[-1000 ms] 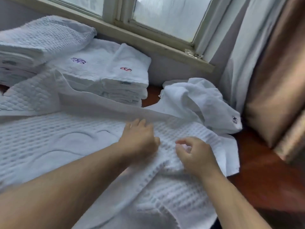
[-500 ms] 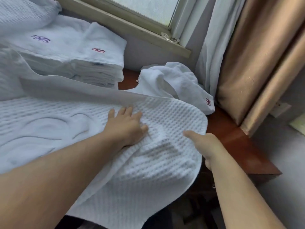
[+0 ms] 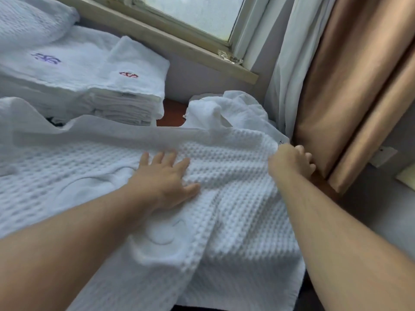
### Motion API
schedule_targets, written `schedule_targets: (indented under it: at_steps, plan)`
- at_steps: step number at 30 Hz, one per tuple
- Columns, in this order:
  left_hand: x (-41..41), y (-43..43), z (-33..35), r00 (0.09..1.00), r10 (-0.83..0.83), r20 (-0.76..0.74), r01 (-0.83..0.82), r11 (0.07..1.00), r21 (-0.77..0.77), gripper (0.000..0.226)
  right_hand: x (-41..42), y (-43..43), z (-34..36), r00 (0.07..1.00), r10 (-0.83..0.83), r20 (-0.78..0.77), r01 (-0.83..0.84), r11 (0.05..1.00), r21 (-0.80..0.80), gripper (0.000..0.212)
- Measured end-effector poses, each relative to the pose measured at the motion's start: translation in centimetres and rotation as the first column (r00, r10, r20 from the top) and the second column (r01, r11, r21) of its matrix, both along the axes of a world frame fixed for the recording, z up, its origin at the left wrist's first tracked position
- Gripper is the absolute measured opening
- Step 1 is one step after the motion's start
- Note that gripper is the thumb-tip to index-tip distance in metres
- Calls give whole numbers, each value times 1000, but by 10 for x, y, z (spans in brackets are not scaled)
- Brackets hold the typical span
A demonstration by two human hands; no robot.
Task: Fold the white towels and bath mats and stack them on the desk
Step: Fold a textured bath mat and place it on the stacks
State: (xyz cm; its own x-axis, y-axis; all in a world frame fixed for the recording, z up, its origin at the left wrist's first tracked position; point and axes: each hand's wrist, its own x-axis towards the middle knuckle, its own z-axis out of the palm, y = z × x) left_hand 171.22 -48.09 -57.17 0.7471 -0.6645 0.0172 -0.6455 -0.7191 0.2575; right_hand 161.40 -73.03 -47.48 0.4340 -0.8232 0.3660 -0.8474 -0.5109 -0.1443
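A big white bath mat (image 3: pixel 235 198) with a bumpy square pattern lies spread out on the desk (image 3: pixel 171 115). Its near side hangs down over the front edge of the desk. Its far edge is a smooth flat band and stands up a little in a soft ridge.

The left hand (image 3: pixel 164 178) lies flat on the middle of the mat, palm down. Its fingers are straight and spread apart, and the thumb sticks out to the right. It presses on the mat. The left arm comes in from the bottom left corner, bare and low over the cloth.

The right hand (image 3: pixel 290 163) is at the far right corner of the mat. Its fingers are curled around the mat's edge and hold it. The right arm is bare too and reaches up from the bottom right.

Just behind the mat, near the right hand, is a crumpled towel (image 3: pixel 238 113) in a loose heap. To the left of it is a stack of folded towels (image 3: pixel 125 90); the top ones have a red mark and a purple mark. In the top left corner is a pile of folded mats (image 3: pixel 29 25) with the same bumpy pattern.

Behind them all is a window (image 3: pixel 202 12). A white curtain (image 3: pixel 289 63) hangs beside it, and a tan curtain (image 3: pixel 350 86) hangs on the right.
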Motion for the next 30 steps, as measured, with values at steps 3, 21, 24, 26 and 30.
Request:
schedule_targets:
  at_steps: [3, 21, 24, 26, 30]
  plan:
    - [4, -9, 0, 999, 18, -39, -16, 998, 53, 96, 0, 26, -36, 946, 107, 306, -64, 987, -148, 31]
    - [65, -44, 13, 937, 198, 289, -86, 930, -358, 73, 23, 41, -79, 870, 306, 386, -406, 889, 210, 30]
    - [64, -44, 22, 919, 189, 347, -61, 935, -349, 30, 28, 39, -78, 862, 288, 418, -395, 897, 198, 38]
    - [59, -42, 28, 924, 113, 365, 48, 913, -404, 15, 32, 37, -77, 862, 282, 421, -396, 893, 212, 41]
    - [26, -36, 40, 902, 35, 431, 199, 851, -486, 25, 40, 32, -71, 898, 243, 367, -365, 877, 312, 47]
